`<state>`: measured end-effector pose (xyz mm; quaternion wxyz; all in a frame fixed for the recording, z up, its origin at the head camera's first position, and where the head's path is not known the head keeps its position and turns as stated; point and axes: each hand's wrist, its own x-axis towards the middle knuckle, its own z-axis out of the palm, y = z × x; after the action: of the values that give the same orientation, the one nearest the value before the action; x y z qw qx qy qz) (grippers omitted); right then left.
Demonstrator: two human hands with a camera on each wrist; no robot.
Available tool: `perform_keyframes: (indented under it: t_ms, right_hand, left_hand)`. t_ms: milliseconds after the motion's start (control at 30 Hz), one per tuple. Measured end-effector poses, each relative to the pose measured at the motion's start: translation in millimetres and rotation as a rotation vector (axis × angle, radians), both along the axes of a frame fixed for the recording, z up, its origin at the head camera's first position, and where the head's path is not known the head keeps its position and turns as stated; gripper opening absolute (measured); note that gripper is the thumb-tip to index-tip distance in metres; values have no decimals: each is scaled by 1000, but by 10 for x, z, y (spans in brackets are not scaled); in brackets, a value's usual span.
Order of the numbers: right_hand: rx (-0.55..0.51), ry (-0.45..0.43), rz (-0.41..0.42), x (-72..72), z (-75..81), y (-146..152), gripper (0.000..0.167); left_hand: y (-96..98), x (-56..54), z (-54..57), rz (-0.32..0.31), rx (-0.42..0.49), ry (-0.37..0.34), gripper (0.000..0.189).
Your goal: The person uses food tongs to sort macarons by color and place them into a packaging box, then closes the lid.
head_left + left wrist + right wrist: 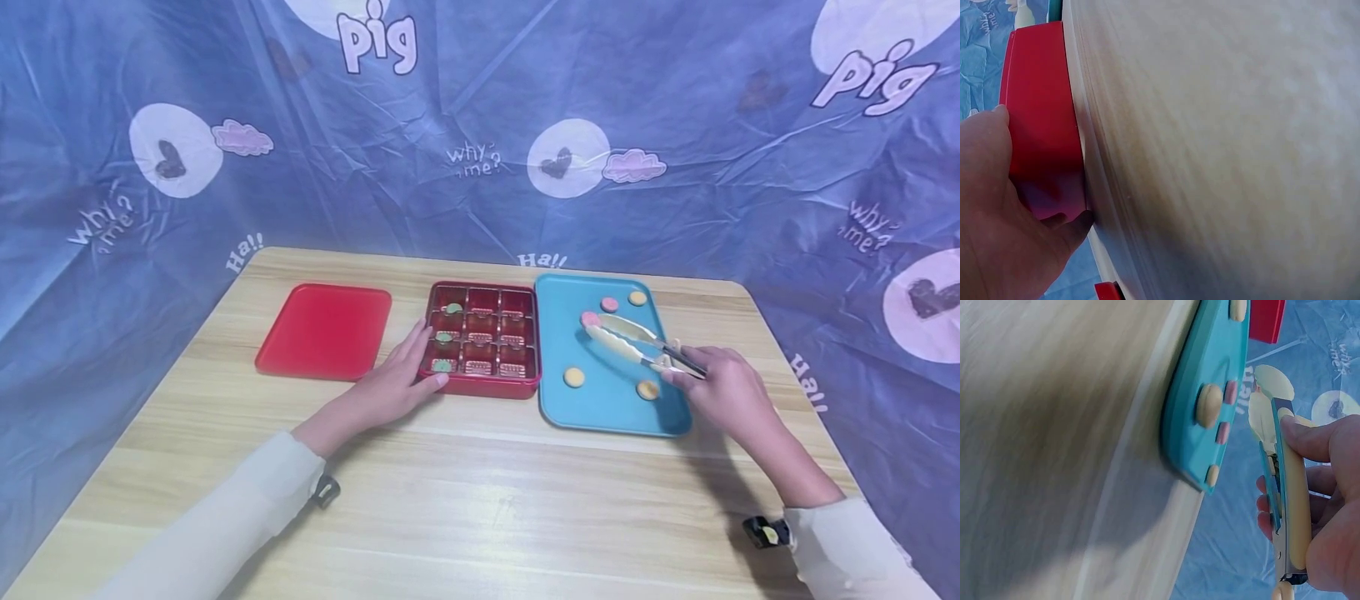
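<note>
My right hand [731, 392] grips cream-tipped tongs [637, 342] over the blue tray [555, 408]. The tong tips reach a pink macaron [591, 319]; in the right wrist view the two tips [1263, 400] stand slightly apart. A second pink macaron [609, 305] and three yellow macarons [573, 377] lie on the tray. My left hand [390, 383] rests at the near left corner of a red box [487, 386], fingers straight along its left side, thumb at its front. Green macarons [443, 337] sit in the three left compartments of the box's clear divided insert.
A red square lid [326, 329] lies flat left of the box. The blue tray stands close against the box's right side. All rest on a wooden table [450, 500], with a blue printed cloth [420, 167] hanging behind and at both sides.
</note>
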<state>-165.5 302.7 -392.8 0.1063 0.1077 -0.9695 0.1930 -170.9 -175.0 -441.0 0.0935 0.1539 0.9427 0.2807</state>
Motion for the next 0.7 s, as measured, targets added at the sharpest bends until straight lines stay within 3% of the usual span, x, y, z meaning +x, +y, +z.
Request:
perform_keyframes:
  t_ms: [700]
  right_hand:
    - [-71,112,149,86,163,-457,52]
  left_hand:
    - [-1,8,21,0,-10,-19,96]
